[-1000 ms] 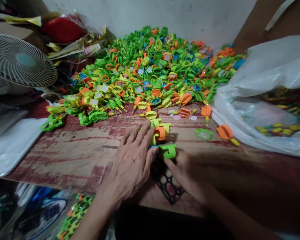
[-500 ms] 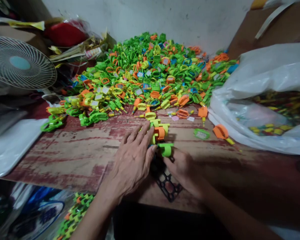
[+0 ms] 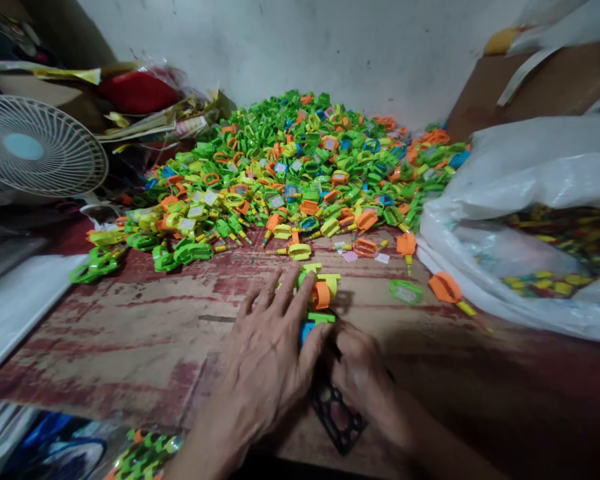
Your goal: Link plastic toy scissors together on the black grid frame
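Two hands are seen at the counter point(image 3: 130, 333) edge. The left hand point(image 3: 267, 363) is laid flat, fingers spread, on a short row of clips point(image 3: 320, 293): one orange, one blue, a few yellow-green. The right hand point(image 3: 363, 377) is curled beside the row's near end; its grasp cannot be told. One black grid point(image 3: 337, 417) lies beneath. Since earlier, the green clip has been pressed down. The row runs away from the person, towards the pile point(image 3: 300, 160).

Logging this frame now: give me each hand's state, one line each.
Left hand: open, flat on the plastic pieces.
Right hand: pressing a green piece; grip cannot be told.
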`<action>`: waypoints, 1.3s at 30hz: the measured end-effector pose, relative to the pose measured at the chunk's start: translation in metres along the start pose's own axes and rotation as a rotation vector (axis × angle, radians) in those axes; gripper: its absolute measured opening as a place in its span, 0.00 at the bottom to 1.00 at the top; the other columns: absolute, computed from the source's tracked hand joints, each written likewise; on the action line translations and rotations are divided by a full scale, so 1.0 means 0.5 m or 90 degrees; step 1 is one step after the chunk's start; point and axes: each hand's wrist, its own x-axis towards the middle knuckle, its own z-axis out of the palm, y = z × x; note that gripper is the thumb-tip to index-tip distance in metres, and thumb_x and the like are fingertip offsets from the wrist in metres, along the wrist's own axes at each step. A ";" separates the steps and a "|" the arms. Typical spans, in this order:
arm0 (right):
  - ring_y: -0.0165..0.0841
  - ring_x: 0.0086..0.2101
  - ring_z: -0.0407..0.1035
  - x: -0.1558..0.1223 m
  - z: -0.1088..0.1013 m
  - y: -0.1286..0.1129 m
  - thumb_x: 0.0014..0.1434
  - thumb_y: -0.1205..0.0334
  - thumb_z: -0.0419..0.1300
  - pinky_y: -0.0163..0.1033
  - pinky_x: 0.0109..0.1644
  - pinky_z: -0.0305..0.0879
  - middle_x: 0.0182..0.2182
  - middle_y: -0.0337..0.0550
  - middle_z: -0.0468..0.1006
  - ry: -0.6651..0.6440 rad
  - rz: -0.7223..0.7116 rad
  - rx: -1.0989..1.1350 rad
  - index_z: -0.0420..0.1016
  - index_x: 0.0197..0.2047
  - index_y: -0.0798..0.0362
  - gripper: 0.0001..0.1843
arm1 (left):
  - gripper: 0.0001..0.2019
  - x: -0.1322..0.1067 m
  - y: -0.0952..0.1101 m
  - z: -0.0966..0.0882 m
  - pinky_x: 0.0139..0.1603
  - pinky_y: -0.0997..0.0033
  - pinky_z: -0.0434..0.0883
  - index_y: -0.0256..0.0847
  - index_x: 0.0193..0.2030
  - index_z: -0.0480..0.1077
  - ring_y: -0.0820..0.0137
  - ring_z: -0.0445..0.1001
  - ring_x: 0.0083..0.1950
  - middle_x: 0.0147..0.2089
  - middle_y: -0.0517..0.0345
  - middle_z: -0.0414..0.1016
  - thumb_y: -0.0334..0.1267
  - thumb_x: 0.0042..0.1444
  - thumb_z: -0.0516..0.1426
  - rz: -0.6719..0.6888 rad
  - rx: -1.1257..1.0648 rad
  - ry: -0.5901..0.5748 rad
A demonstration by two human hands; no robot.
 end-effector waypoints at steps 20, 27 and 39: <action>0.36 0.37 0.75 0.183 -0.213 0.194 0.67 0.69 0.49 0.38 0.42 0.68 0.35 0.48 0.80 -0.004 -0.015 -0.381 0.78 0.39 0.54 0.15 | 0.24 -0.016 -0.088 0.018 0.47 0.51 0.79 0.48 0.67 0.59 0.56 0.77 0.57 0.63 0.55 0.72 0.50 0.66 0.47 0.145 0.127 0.199; 0.41 0.45 0.71 0.289 -0.059 0.209 0.59 0.76 0.54 0.44 0.51 0.65 0.40 0.52 0.80 -0.161 -0.074 -0.405 0.78 0.41 0.56 0.13 | 0.26 -0.015 -0.066 -0.001 0.48 0.58 0.79 0.43 0.68 0.59 0.60 0.78 0.56 0.61 0.53 0.75 0.51 0.67 0.46 0.111 0.143 0.186; 0.34 0.32 0.74 0.212 -0.152 0.114 0.63 0.60 0.54 0.36 0.35 0.69 0.34 0.44 0.79 0.046 0.088 0.003 0.76 0.43 0.54 0.12 | 0.28 -0.016 -0.062 -0.012 0.61 0.45 0.71 0.44 0.72 0.54 0.52 0.67 0.65 0.69 0.49 0.65 0.51 0.69 0.46 0.035 -0.015 0.031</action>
